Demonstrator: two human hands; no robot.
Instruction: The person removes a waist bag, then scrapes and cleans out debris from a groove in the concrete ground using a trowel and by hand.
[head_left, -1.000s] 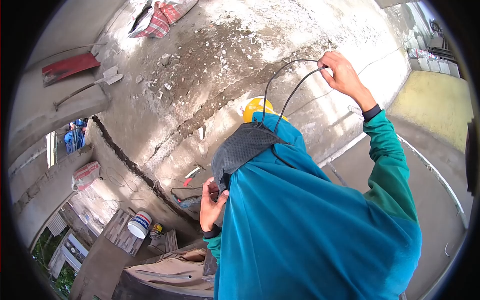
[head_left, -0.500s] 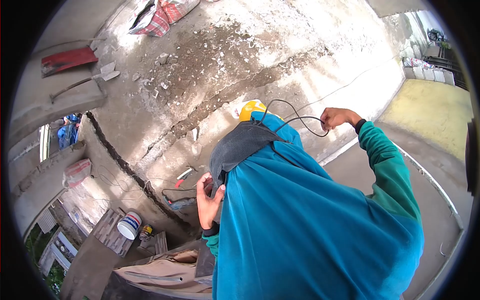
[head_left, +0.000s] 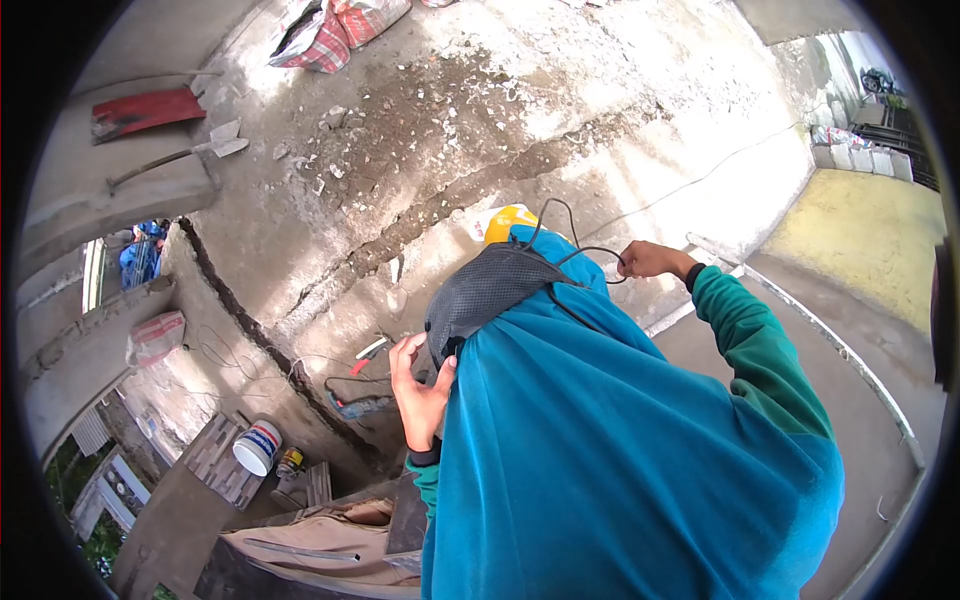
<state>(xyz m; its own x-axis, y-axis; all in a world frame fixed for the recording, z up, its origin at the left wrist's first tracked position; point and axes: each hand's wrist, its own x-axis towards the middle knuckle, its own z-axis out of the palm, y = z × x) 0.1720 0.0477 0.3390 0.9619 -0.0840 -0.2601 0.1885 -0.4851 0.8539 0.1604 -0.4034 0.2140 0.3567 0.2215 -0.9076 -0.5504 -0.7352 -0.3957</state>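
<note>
A dark grey mesh pouch (head_left: 490, 285) lies against the blue shirt (head_left: 620, 430) on my front. My left hand (head_left: 420, 393) is at the pouch's left edge, thumb and fingers apart around that edge; whether it grips the mesh is hard to tell. Off to the right, my right hand (head_left: 650, 260) pinches the looped black cord (head_left: 590, 250) that runs from the top of the pouch. Part of the cord trails down over the shirt. Something yellow and white (head_left: 508, 222) shows just beyond the pouch.
Rubble (head_left: 450, 110) and a long groove mark the concrete floor. Sacks (head_left: 335, 35) lie at the top. A red metal piece (head_left: 148, 114) and a shovel (head_left: 226, 140) are upper left. A white bucket (head_left: 257, 447) stands lower left, near a blue power tool (head_left: 360, 406).
My right hand has come down and inward with the cord, whose loop is now smaller and slacker. My left hand stays at the pouch edge, its fingers spread a little wider.
</note>
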